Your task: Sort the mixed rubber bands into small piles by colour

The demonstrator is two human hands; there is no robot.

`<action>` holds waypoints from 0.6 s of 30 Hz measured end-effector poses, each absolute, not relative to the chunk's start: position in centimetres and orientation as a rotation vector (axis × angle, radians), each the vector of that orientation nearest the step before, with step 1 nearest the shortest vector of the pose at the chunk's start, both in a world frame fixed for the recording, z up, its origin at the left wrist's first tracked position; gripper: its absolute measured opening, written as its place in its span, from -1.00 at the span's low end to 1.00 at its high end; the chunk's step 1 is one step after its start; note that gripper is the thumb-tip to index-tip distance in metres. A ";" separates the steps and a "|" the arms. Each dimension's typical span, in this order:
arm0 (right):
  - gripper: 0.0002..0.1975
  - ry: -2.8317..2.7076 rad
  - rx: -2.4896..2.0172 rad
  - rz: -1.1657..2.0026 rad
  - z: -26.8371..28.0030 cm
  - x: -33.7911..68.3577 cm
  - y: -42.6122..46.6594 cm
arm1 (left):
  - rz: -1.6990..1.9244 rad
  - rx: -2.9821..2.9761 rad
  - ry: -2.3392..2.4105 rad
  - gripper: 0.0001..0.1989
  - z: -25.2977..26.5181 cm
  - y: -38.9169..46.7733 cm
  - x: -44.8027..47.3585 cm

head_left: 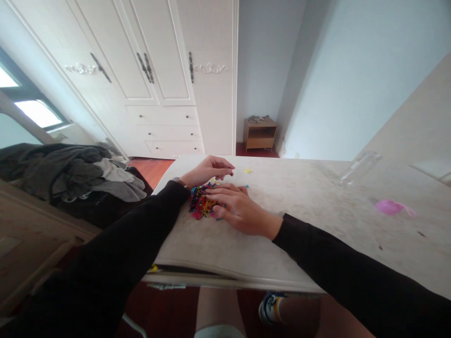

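A heap of small multicoloured pieces (pixel 201 203), thin and tangled like little elastic bands, lies on the pale tabletop (pixel 282 253). My right hand (pixel 243 211) rests over the heap's right side, fingers stretched out and apart, touching the pieces. Just beyond the heap, my left hand (pixel 211 170) hovers with its fingers curved to the right. A tiny dark red spot shows at its fingertips, too small to name. A few yellow bits show under the left hand, and a loose yellow piece (pixel 248 171) lies beyond the hands.
On the right of the table are a clear glass (pixel 361 168) lying tilted and a pink balloon-like object (pixel 389 207). Dark and white clothes (pixel 84 173) are piled at the left. A white wardrobe (pixel 165 84) and a small wooden nightstand (pixel 260 134) stand behind.
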State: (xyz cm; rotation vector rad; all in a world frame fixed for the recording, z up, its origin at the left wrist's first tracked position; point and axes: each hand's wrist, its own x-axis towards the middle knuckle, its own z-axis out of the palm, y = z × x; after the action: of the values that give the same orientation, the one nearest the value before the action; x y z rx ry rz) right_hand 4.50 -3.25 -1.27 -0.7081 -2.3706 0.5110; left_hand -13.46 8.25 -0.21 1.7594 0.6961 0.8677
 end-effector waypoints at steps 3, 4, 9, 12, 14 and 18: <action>-0.66 -2.257 -0.691 0.559 -1.4 4.6 -3.0 | 0.854 1.765 0.705 -0.75 -0.2 8.2 -13.6; -0.67 -2.204 -0.683 0.583 -1.5 4.7 -2.9 | 0.850 1.767 0.702 -0.75 -0.2 8.2 -13.6; -0.78 -1.869 -0.715 0.751 -1.6 4.9 -2.6 | 0.822 1.745 0.664 -0.81 0.1 8.0 -13.7; -0.88 -1.647 -0.762 0.885 -1.8 5.2 -2.0 | 0.795 1.759 0.669 -0.79 0.2 7.9 -13.7; -0.91 -1.520 -0.782 0.936 -1.9 5.6 -1.4 | 0.794 1.790 0.673 -0.79 0.2 7.9 -13.8; -0.86 -1.383 -0.819 0.937 -2.0 6.2 -0.4 | 0.769 1.846 0.697 -0.79 0.3 7.8 -13.8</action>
State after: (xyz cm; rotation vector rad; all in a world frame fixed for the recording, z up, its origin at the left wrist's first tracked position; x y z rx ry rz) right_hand 6.22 -0.36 -2.01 -0.8192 -1.3834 0.9369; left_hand -13.84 7.77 0.30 1.8458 0.6973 0.7693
